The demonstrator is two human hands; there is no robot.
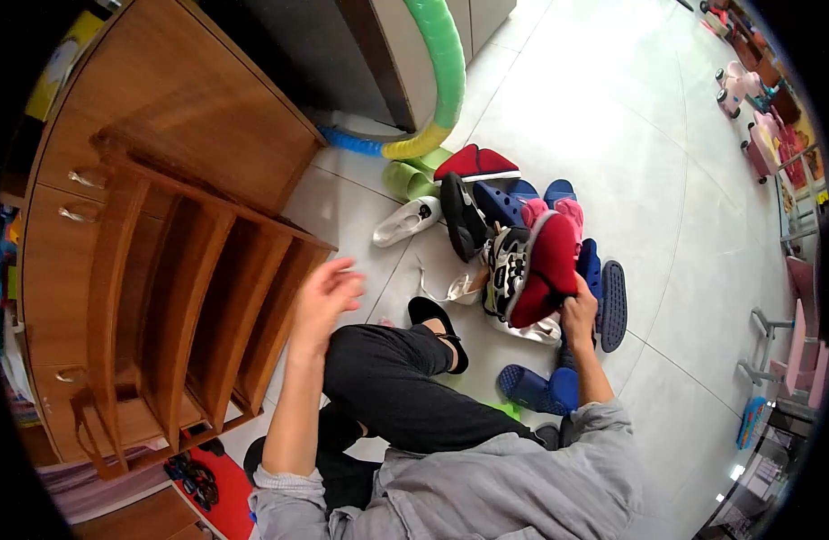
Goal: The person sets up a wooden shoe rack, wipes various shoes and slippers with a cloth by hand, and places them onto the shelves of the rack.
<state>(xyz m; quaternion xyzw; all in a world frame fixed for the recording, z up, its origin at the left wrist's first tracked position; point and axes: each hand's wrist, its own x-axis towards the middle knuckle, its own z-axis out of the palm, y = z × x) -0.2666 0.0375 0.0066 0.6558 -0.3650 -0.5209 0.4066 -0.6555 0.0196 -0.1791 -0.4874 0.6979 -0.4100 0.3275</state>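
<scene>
Right hand: our right hand [577, 315] grips the red shoe [555, 256] at its near end, fingers closed round the edge.
Red shoe: tilted, looks raised over the heap on the floor [666, 207], in front of the patterned sneaker [504, 270].
Left hand: our left hand [329, 292] holds nothing; fingers loosely spread, in the air just beside the corner of the wooden rack [204, 315].
Mate: second red shoe [477, 163] lies on the floor at the far side of the heap, beside the green clogs [403, 182].
Done: we have one shoe in hand; the green clogs lie side by side, so read as a pair.
Left: rest of the heap lies loose and mixed; the two red shoes are apart. We'd judge it an early stage.
Count, red: two; one held, one on floor.
Count, green clogs: two.
Count, white: one white shoe [405, 222] in full view, plus a partly hidden white piece under the held shoe; one strappy sandal [462, 290].
Count, black: one loose black shoe [461, 216]; one worn shoe [429, 312] visible on our foot.
Count, sneaker: one patterned that we can make out; a second can't be ruled out.
Count, blue: several, overlapping; we can't total them. Clear ones: a holed clog [497, 203], a dark sole [614, 306] at the right edge.
</scene>
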